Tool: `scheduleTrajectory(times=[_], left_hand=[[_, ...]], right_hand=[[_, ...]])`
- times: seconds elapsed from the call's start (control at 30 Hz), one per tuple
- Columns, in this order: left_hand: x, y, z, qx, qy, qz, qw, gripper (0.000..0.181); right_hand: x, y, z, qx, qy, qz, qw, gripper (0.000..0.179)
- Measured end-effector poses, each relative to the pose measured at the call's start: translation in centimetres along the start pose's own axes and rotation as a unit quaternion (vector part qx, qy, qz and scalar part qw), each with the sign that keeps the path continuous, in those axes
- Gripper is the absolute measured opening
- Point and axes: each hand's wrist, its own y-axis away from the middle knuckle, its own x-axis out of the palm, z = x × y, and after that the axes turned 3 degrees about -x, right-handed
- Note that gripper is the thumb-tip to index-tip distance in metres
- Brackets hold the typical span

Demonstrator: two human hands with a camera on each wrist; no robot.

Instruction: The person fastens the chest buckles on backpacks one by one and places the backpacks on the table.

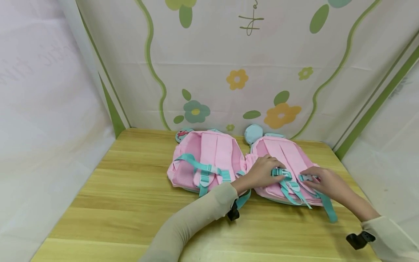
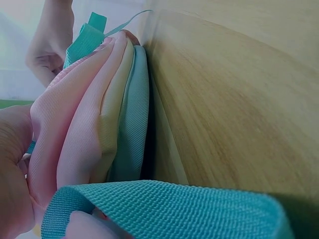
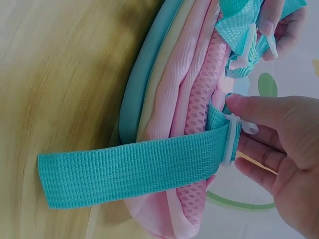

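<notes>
A pink backpack [image 1: 290, 151] lies on the right, its back panel and shoulder straps facing up. My left hand [image 1: 262, 171] pinches a pale buckle piece [image 1: 284, 173] on a teal strap over this bag. A short way to the right, my right hand [image 1: 328, 183] grips the other buckle piece [image 3: 232, 140] between thumb and fingers; a wide teal strap [image 3: 134, 172] hangs from it past the bag's edge. The two buckle pieces are apart. In the left wrist view, the left hand [image 2: 12, 164] is partly cut off and its fingertips are hidden behind the bag.
A second pink backpack [image 1: 224, 149] lies at the left, against the first, with a teal strap [image 1: 196, 163] across it. A round light-blue pouch [image 1: 253, 134] sits behind the right bag. The wooden table [image 1: 131, 203] meets a flowered cloth wall [image 1: 209, 83].
</notes>
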Motion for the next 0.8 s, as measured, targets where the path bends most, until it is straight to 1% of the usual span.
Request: scheduleTrajectory(times=[0.2, 0.33, 0.53, 0.63, 0.8], left_hand=[[-0.1, 0.0, 0.0, 0.004, -0.002, -0.003, 1.0000, 0.031], [-0.1, 0.1, 0.0, 0.006, 0.000, -0.004, 1.0000, 0.030], [-0.2, 0.2, 0.0, 0.008, 0.004, -0.008, 0.9999, 0.029], [-0.3, 0.2, -0.1, 0.010, 0.003, -0.009, 0.9999, 0.030], [-0.3, 0.3, -0.1, 0.009, 0.000, -0.007, 0.9999, 0.031]], right_hand=[[0.3, -0.3, 0.1, -0.025, 0.000, -0.028, 0.9993, 0.030], [0.5, -0.6, 0.4, -0.036, 0.012, -0.039, 0.9985, 0.033], [0.7, -0.9, 0.9, -0.052, 0.031, -0.037, 0.9974, 0.041], [0.8, -1.0, 0.9, -0.052, 0.031, -0.031, 0.9977, 0.044], [1.0, -1.1, 1.0, -0.060, 0.031, -0.029, 0.9973, 0.044]])
